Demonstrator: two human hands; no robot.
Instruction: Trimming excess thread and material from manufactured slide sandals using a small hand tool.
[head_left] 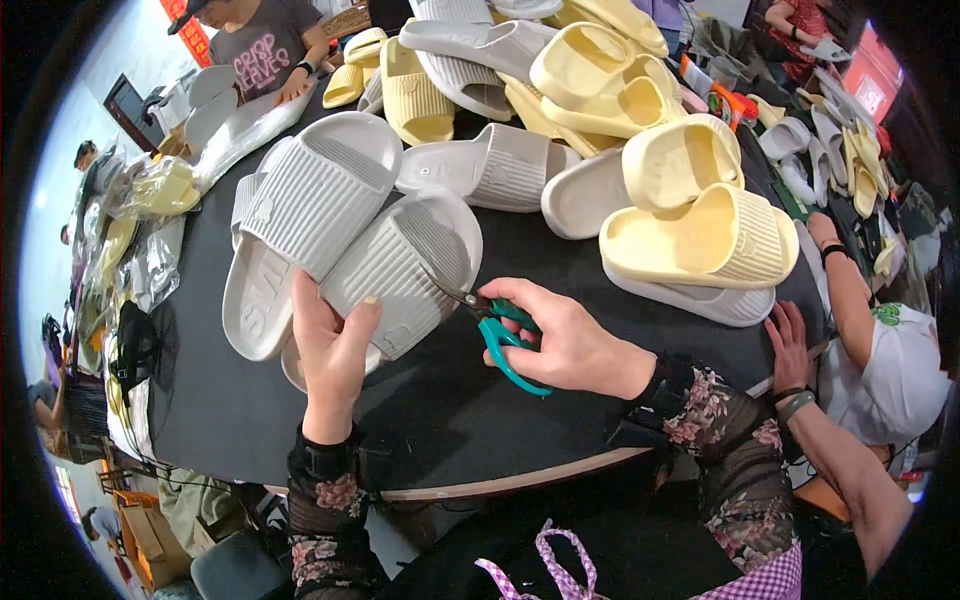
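Observation:
My left hand (328,365) grips a pair of light grey ribbed slide slippers, its thumb resting on the strap of the nearer grey slide (395,300). The other grey slide (320,190) is tilted beside it at the upper left, its sole toward me in part. In my right hand (590,345) is a pair of snips (505,362) with teal handles. The fingers are curled through the handles, and the dark blades lie against the strap edge of the nearer slide. Whether the blades touch a thread cannot be made out. Part of another grey slide shows behind the pair.
Grey and yellow slides are heaped at the table's far side, with a yellow slide (690,240) stacked on a grey one at the right. A co-worker's hand (790,340) rests on the black table (480,430) edge at right. Another person stands at the far left near plastic bags (155,205).

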